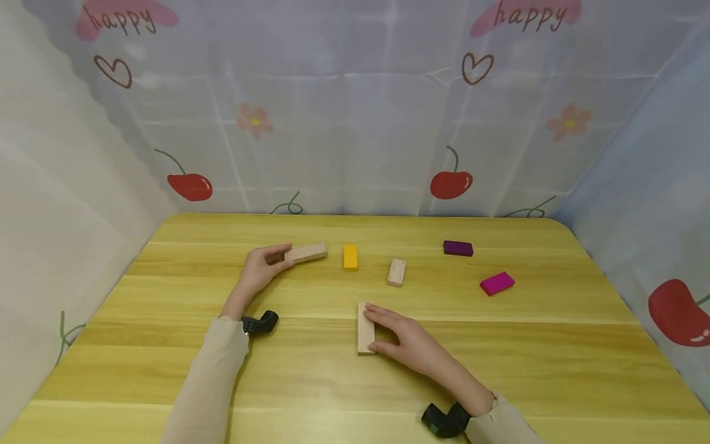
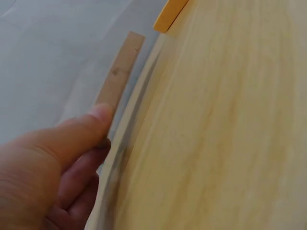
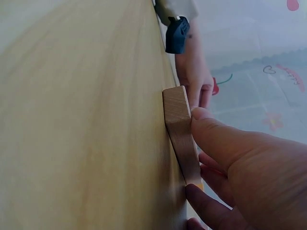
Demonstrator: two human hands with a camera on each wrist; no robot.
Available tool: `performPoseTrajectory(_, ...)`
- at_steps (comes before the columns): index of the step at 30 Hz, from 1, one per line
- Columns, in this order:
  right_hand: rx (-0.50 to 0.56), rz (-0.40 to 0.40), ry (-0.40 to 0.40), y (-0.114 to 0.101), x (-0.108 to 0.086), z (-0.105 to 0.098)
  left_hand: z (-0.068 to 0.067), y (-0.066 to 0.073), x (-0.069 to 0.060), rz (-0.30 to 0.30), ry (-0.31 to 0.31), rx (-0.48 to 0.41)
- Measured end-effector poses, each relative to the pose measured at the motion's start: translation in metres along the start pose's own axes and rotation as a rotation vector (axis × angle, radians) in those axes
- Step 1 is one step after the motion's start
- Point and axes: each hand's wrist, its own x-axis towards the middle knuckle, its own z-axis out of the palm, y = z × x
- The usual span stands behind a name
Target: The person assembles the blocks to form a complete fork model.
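In the head view my left hand (image 1: pixel 259 270) pinches one end of a long plain wooden block (image 1: pixel 307 253) at the back left of the table. The left wrist view shows this block (image 2: pixel 122 69) held between thumb and fingers, seemingly raised off the tabletop. My right hand (image 1: pixel 413 345) holds another long plain wooden block (image 1: pixel 365 333), which lies flat near the middle. Its thumb touches the near end and its fingertips the far end, as the right wrist view shows on the block (image 3: pixel 180 129). A yellow block (image 1: pixel 350 258) stands just right of the left hand's block.
A short plain wooden block (image 1: pixel 396 272) lies beyond the right hand. Farther right are a purple block (image 1: pixel 458 248) and a magenta block (image 1: pixel 497 283). Printed curtains (image 1: pixel 344 135) hang behind the wooden table (image 1: pixel 310 382) and at its sides.
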Motion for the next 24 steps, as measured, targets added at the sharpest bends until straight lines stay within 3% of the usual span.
performPoseTrajectory(2,0.004,0.01,-0.003,0.0,0.0,0.0,-0.001,0.012,-0.003,-0.007,-0.006,-0.04)
performPoseTrajectory(6,0.007,0.017,0.0,0.001,0.0,0.0,-0.001,0.02,-0.003,-0.023,-0.024,-0.105)
performPoseTrajectory(9,0.008,0.015,-0.005,0.001,0.0,0.001,0.001,0.015,0.0,-0.023,-0.034,-0.099)
performPoseTrajectory(15,0.003,-0.003,-0.009,0.002,0.0,0.003,0.006,0.031,-0.005,-0.016,-0.077,-0.078)
performPoseTrajectory(24,0.002,-0.017,0.007,0.001,0.0,0.001,0.037,0.061,-0.006,0.066,-0.177,-0.1)
